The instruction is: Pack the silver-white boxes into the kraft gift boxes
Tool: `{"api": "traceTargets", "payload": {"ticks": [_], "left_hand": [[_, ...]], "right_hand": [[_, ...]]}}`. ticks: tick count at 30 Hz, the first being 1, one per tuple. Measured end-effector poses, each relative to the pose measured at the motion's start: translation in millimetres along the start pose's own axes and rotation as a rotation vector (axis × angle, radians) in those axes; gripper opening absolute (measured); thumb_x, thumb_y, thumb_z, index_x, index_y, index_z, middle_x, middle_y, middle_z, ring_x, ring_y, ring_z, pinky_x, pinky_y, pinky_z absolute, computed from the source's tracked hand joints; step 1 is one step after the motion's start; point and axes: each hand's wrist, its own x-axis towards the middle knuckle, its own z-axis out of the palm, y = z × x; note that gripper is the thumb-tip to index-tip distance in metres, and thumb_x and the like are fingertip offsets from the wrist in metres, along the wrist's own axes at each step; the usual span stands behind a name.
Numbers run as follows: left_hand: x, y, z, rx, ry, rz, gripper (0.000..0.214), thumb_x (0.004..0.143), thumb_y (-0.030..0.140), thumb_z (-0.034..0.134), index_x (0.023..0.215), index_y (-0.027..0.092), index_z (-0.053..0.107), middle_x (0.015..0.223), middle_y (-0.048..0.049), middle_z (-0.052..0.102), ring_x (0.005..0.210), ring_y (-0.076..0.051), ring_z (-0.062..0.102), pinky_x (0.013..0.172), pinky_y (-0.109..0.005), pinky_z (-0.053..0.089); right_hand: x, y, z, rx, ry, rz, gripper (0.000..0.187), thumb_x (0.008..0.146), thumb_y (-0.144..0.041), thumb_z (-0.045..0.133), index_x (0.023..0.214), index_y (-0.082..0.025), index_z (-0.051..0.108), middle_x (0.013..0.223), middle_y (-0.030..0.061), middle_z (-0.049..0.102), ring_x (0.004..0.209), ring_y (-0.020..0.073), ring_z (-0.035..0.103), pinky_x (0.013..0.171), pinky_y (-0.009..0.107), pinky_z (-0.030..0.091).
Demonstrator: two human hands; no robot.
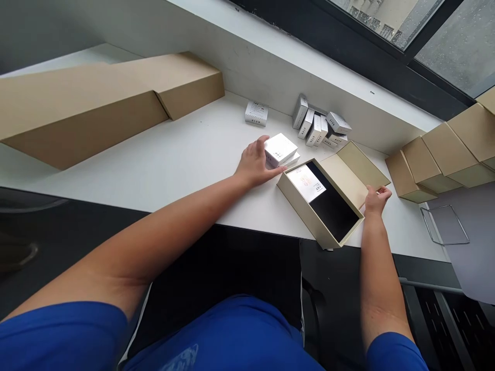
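Observation:
My left hand [256, 164] is wrapped round a small white box [280, 148] that lies on another white box on the white table [185, 154]. An open beige gift box [305, 211] with a black inside stands just right of it, with one white box [307, 183] lying in its far end. Its hinged lid [356, 170] lies open to the right. My right hand [376, 198] pinches the near edge of that lid.
Several small white boxes [319, 126] lie in a heap by the back wall, one more [256, 113] apart to the left. Long cardboard cartons [96, 103] fill the left. Shut beige boxes [444, 154] are stacked at the right. A wire frame [444, 224] lies near them.

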Motion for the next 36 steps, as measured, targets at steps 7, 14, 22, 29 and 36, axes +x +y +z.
{"api": "traceTargets", "payload": {"ticks": [7,14,22,29,36], "left_hand": [[23.8,-0.9,0.8,-0.273,0.222,-0.096,0.061,0.081,0.047,0.080,0.132,0.031,0.051,0.124,-0.0082,0.067,0.101,-0.027,0.070,0.091,-0.046,0.061],[13.3,11.2,-3.8,-0.137,0.211,0.122,0.054,0.080,0.044,0.081,0.123,0.029,0.055,0.126,-0.0095,0.065,0.119,-0.033,0.065,0.107,-0.052,0.057],[10.5,20.0,6.6,0.031,-0.081,0.077,0.052,0.075,0.040,0.089,0.118,0.030,0.061,0.134,-0.0098,0.062,0.124,-0.038,0.061,0.119,-0.067,0.045],[12.7,16.8,-9.7,-0.150,-0.105,-0.051,0.046,0.073,0.042,0.088,0.101,0.027,0.055,0.117,-0.0073,0.064,0.112,-0.033,0.063,0.097,-0.056,0.059],[12.4,-6.8,-11.1,-0.124,-0.073,0.006,0.063,0.068,0.040,0.093,0.112,0.029,0.050,0.128,-0.0092,0.060,0.126,-0.039,0.057,0.110,-0.064,0.052]], "right_hand": [[-1.3,-2.3,-0.6,-0.003,-0.003,-0.004,0.044,0.081,-0.023,0.072,0.107,-0.029,0.037,0.123,0.0018,0.052,0.111,0.0155,0.062,0.116,0.043,0.053],[1.9,-0.8,-0.7,-0.018,0.000,-0.002,0.045,0.080,-0.025,0.072,0.107,-0.029,0.037,0.121,0.0013,0.051,0.113,0.0159,0.061,0.116,0.042,0.052],[1.9,0.1,-0.5,-0.005,-0.002,-0.008,0.046,0.079,-0.025,0.072,0.109,-0.029,0.038,0.121,0.0010,0.052,0.109,0.0153,0.061,0.114,0.042,0.053],[3.6,1.3,-1.7,0.017,-0.010,-0.024,0.044,0.079,-0.023,0.071,0.113,-0.027,0.044,0.116,-0.0007,0.053,0.104,0.0139,0.062,0.112,0.039,0.052],[6.6,6.1,-1.5,0.037,-0.019,-0.026,0.044,0.079,-0.027,0.072,0.114,-0.027,0.046,0.121,0.0012,0.051,0.107,0.0148,0.058,0.111,0.040,0.053]]}}
